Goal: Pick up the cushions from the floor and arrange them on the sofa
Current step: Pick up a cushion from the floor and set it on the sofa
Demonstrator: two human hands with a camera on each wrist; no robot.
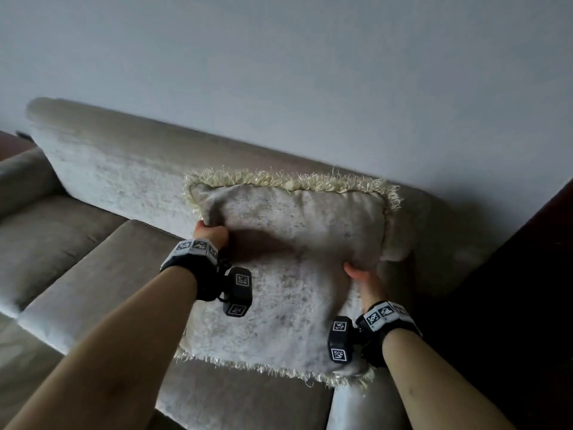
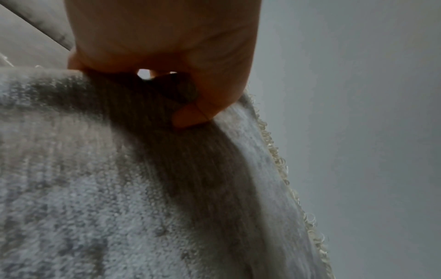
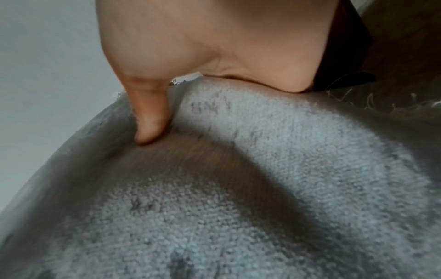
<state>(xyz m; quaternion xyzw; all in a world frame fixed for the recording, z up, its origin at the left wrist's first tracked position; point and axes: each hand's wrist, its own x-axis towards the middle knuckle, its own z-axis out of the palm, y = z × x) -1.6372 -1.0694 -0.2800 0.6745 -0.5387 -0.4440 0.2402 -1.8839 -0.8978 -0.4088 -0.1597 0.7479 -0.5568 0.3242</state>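
Note:
A large grey-beige velvet cushion [image 1: 288,268] with a cream fringe leans against the backrest of the sofa [image 1: 102,178], near its right end. My left hand [image 1: 210,235] grips the cushion's left edge, thumb [image 2: 190,117] pressed into the front face [image 2: 119,188]. My right hand [image 1: 361,276] grips the right edge, thumb [image 3: 150,120] on the front fabric [image 3: 238,207], the other fingers hidden behind it. The cushion's lower fringe lies on the seat.
The sofa's seat cushions [image 1: 62,243] stretch to the left with nothing on them. A plain grey wall [image 1: 279,72] rises behind the backrest. Dark wooden furniture [image 1: 527,259] stands right of the sofa. The sofa's left armrest [image 1: 21,175] is at far left.

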